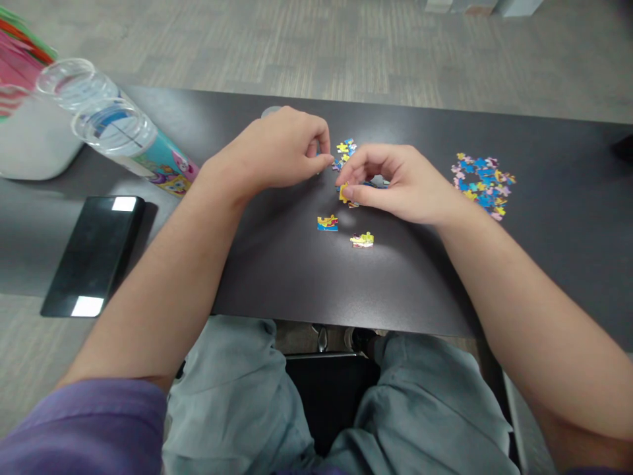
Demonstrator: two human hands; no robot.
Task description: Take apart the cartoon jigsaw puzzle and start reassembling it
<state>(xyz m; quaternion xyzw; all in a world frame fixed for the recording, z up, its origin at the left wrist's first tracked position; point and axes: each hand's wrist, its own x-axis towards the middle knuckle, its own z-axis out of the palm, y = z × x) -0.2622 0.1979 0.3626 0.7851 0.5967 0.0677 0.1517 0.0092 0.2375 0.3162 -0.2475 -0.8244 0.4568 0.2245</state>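
My right hand (395,181) pinches a yellow puzzle piece (343,193) between thumb and fingers, over the dark table (281,277). Just left of it is my left hand (291,145), its fingers curled and the thumb near the index fingertip; whether anything is between them is too small to tell. Beyond the fingertips lies a small cluster of puzzle pieces (345,152). Nearer to me are a joined yellow, red and blue piece (327,223) and a yellow and white one (362,240). Other pieces are partly hidden under my right hand.
A pile of puzzle pieces (484,185) lies to the right. At the left are a black phone-like device (91,257), clear cylindrical containers with a cartoon print (165,165), and a white bin (34,142) holding colourful items. The table's near edge is above my lap.
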